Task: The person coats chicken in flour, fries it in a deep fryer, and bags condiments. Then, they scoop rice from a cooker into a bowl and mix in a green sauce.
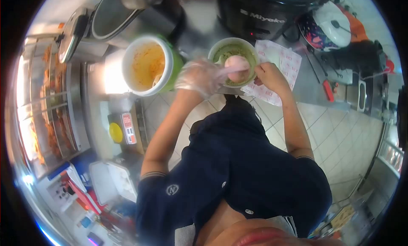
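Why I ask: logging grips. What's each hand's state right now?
Left hand: gloved, blurred, at the pink lump in the green bowl; grip cannot be told.
Right hand: closed on the green bowl's rim.

Two hands show, one gloved left hand (199, 78) and one bare right hand (270, 76), so one glove in all. Two tubs stand on the desk (199, 21) — one orange tub (146, 65) and one green tub (234, 55), with one pink lump (236, 65) in the green one. There are two cookers, one black cooker (263, 10) and one white cooker (327, 25), plus one scale (123, 128) and one printed paper (284, 63).
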Motion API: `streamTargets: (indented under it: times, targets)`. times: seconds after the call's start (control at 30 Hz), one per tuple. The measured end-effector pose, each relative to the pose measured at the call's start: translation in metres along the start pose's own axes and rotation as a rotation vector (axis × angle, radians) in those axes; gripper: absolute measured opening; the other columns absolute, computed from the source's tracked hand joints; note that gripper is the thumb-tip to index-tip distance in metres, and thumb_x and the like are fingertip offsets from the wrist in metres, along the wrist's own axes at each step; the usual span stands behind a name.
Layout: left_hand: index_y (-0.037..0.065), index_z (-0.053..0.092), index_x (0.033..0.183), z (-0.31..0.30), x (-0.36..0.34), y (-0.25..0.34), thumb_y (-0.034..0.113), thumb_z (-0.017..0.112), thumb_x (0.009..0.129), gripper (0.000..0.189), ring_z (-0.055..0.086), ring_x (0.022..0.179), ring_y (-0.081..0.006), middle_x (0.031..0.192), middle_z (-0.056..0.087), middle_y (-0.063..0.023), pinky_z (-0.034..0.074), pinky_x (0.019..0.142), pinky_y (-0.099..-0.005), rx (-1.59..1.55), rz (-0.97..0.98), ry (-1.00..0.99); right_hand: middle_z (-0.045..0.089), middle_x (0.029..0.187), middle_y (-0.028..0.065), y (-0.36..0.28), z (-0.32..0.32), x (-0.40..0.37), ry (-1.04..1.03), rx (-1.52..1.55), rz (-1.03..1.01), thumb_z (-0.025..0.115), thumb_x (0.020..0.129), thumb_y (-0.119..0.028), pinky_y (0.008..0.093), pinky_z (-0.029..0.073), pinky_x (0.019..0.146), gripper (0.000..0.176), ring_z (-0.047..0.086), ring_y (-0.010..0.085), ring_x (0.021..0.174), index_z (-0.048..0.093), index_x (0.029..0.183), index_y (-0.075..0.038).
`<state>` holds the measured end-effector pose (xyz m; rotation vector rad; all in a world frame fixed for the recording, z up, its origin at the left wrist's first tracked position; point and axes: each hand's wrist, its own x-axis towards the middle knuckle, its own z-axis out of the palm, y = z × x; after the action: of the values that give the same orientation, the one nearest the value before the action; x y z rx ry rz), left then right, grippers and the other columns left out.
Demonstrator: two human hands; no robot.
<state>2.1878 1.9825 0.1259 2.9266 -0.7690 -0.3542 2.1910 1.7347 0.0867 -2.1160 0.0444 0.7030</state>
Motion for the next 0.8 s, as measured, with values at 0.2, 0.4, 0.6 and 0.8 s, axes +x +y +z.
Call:
streamTargets:
  times: [0.2, 0.4, 0.6, 0.8]
  targets:
    - [0.004, 0.064, 0.092, -0.059, -0.027, -0.007, 0.032, 0.050, 0.091, 0.031, 0.057, 0.063, -0.0232, 0.068, 0.059, -0.0096, 0.043, 0.057, -0.0359, -0.408, -0.338, 0.027, 0.065, 0.071, 0.0184, 0.023, -0.018, -0.017, 0.048, 0.057, 0.017, 0.044, 0.089, -0.020, 0.0310, 0.052, 0.063, 0.035, 0.067, 0.0232, 0.065, 0.059, 0.082, 0.011]
    - [0.007, 0.062, 0.088, 0.065, -0.003, -0.019, 0.041, 0.040, 0.096, 0.042, 0.046, 0.055, -0.0096, 0.064, 0.052, 0.0017, 0.038, 0.050, -0.0247, -1.458, -0.779, 0.300, 0.063, 0.068, 0.0166, 0.050, -0.058, -0.059, 0.206, 0.208, 0.045, 0.046, 0.090, -0.022, 0.0296, 0.051, 0.057, 0.035, 0.066, 0.0208, 0.063, 0.057, 0.077, 0.009]
    - [0.009, 0.055, 0.115, 0.192, 0.014, -0.054, 0.039, 0.036, 0.097, 0.040, 0.054, 0.066, -0.0100, 0.080, 0.060, 0.0000, 0.042, 0.058, -0.0251, -1.769, -0.450, 0.028, 0.061, 0.068, 0.0155, 0.045, -0.075, -0.072, 0.244, 0.181, 0.014, 0.044, 0.092, -0.021, 0.0300, 0.050, 0.057, 0.035, 0.066, 0.0193, 0.064, 0.055, 0.076, 0.008]
    - [0.005, 0.047, 0.129, 0.268, 0.015, -0.055, 0.034, 0.047, 0.092, 0.047, 0.056, 0.101, -0.0137, 0.115, 0.058, -0.0062, 0.047, 0.079, -0.0294, -1.170, -0.199, 0.482, 0.050, 0.059, 0.0051, 0.074, -0.072, -0.036, 0.152, 0.202, -0.055, 0.043, 0.094, -0.021, 0.0308, 0.048, 0.051, 0.033, 0.053, 0.0146, 0.054, 0.051, 0.073, 0.002]
